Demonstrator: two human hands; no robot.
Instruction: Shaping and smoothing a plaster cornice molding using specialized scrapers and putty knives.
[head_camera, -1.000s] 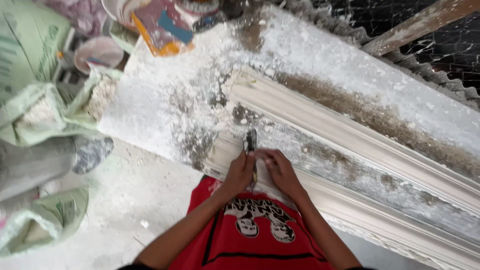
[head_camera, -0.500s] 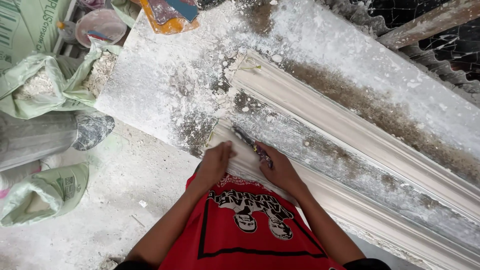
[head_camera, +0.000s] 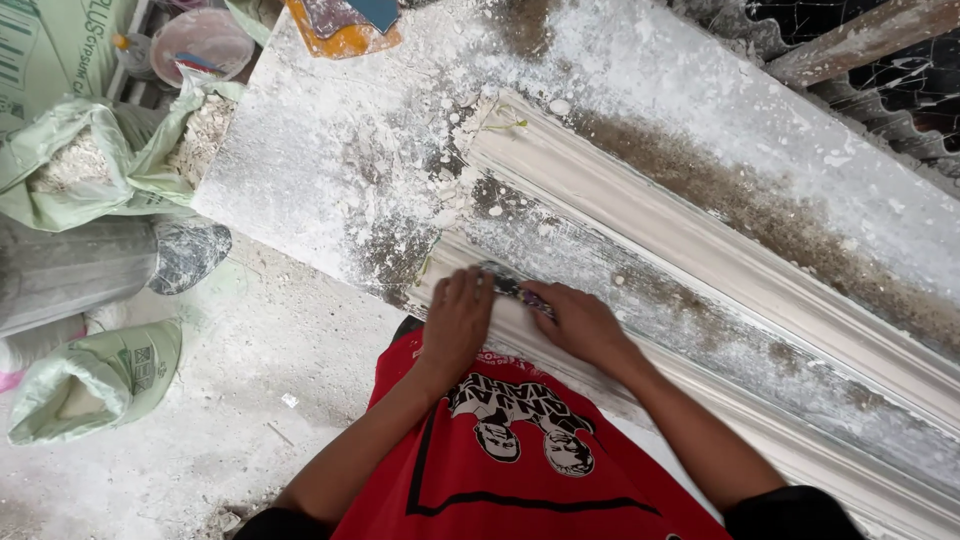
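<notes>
Both hands press a scraper (head_camera: 517, 291) on the near moulding (head_camera: 640, 370). Right hand (head_camera: 580, 322) fingers grasp it; left hand (head_camera: 457, 318) lies flat, released. Best kept low-angled, pressure even.

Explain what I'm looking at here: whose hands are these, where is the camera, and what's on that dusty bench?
No machine here: a person's two bare hands, seen from a camera worn on their head, looking down. The left hand lies flat on the near long white plaster moulding. The right hand grips a small dark-bladed tool against it. A second white moulding lies further back on the powder-covered grey workbench. Left of the bench, pale green sacks sit on the floor.
</notes>
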